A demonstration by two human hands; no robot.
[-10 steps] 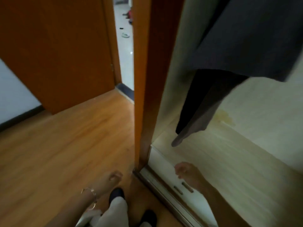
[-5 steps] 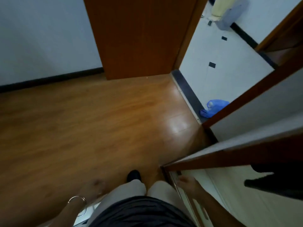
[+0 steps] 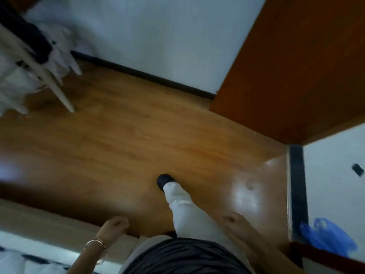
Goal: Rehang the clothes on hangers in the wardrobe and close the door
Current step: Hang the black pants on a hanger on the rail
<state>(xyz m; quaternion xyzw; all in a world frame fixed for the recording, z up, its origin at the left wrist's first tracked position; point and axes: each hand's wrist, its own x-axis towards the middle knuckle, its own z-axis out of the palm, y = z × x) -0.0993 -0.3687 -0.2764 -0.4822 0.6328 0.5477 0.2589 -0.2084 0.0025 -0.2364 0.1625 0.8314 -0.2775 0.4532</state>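
Note:
White and dark clothes [image 3: 39, 54] hang over a white rack [image 3: 49, 80] at the upper left. My left hand [image 3: 113, 226], a bangle on its wrist, hangs at my side with loosely curled fingers and holds nothing. My right hand [image 3: 236, 221] hangs on the other side, fingers relaxed, also with nothing in it. A brown edge of the wardrobe [image 3: 324, 256] shows only at the bottom right corner; its inside is out of view. The frame is blurred by motion.
A wooden floor [image 3: 128, 145] lies ahead, with my leg in pale trousers and a black shoe [image 3: 164, 179] stepping onto it. A brown room door [image 3: 296, 66] stands open at the right beside a white tiled floor [image 3: 333, 175]. A blue plastic bag [image 3: 327, 237] lies there. A bed edge [image 3: 49, 234] runs along the lower left.
My view has swung left, away from the wardrobe; the hanging dark garment is gone from sight and the clothes rack has come into view. Both hands stay low with nothing in them.

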